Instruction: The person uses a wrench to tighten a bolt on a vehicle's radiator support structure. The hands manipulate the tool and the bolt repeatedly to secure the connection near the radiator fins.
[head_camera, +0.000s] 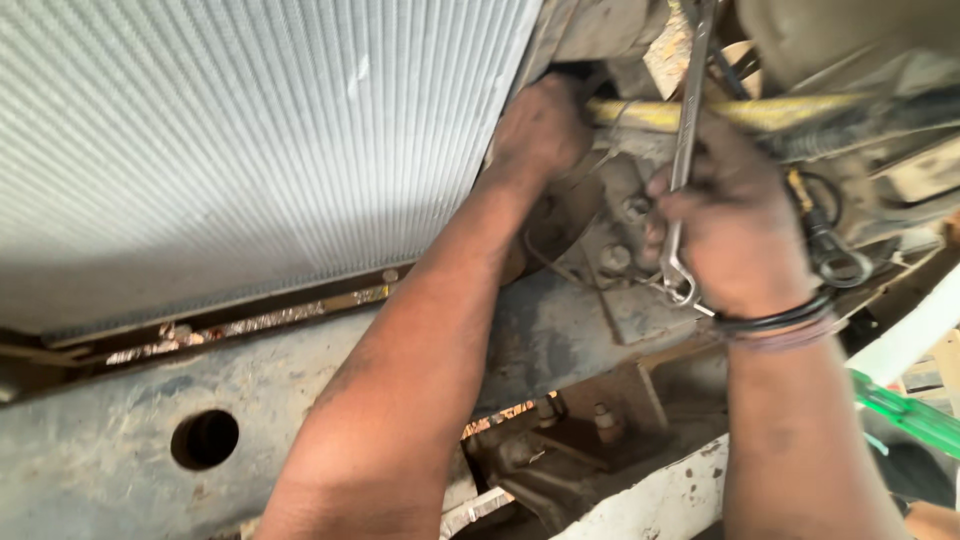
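Note:
My right hand (740, 225) is closed around a long silver spanner (684, 150) that stands nearly upright, its open end showing just below my fingers. My left hand (540, 125) reaches up behind the edge of a finned radiator (250, 140), fingers tucked into a dark gap near a yellow bar (760, 112); what it touches is hidden. Between the two hands sit grimy bolts (615, 257) on a rusty bracket.
A dirty steel cross-member (120, 440) with a round hole (205, 438) runs below the radiator. A black hook and wires (835, 250) hang right of my wrist. A green object (905, 410) and a white panel edge (660, 500) lie at lower right.

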